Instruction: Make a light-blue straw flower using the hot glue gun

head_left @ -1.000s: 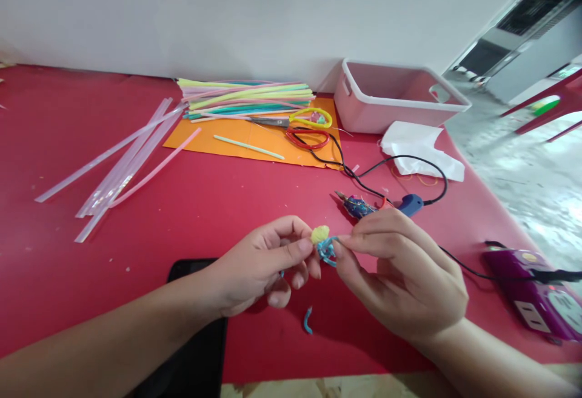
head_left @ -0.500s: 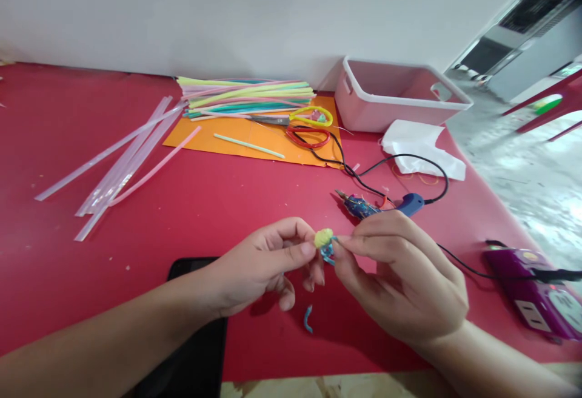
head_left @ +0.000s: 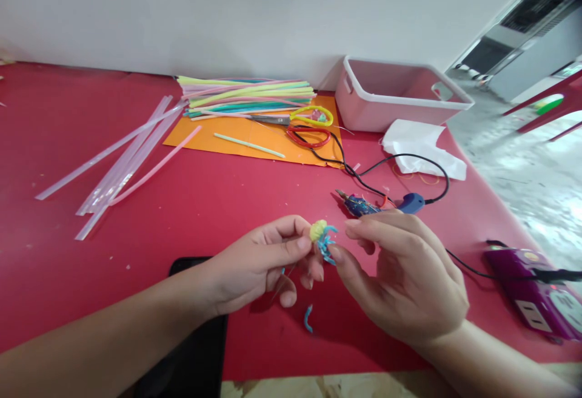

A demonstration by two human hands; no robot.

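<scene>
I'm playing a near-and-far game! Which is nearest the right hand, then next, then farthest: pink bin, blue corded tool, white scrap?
1. Blue corded tool, just beyond the right hand.
2. White scrap, farther back on the right.
3. Pink bin, behind the scrap, by the wall.

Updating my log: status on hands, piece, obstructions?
Left hand pinching yellow-and-blue piece. Right hand open, thumb by blue strands. Blue offcut on red table, not in the way.
</scene>
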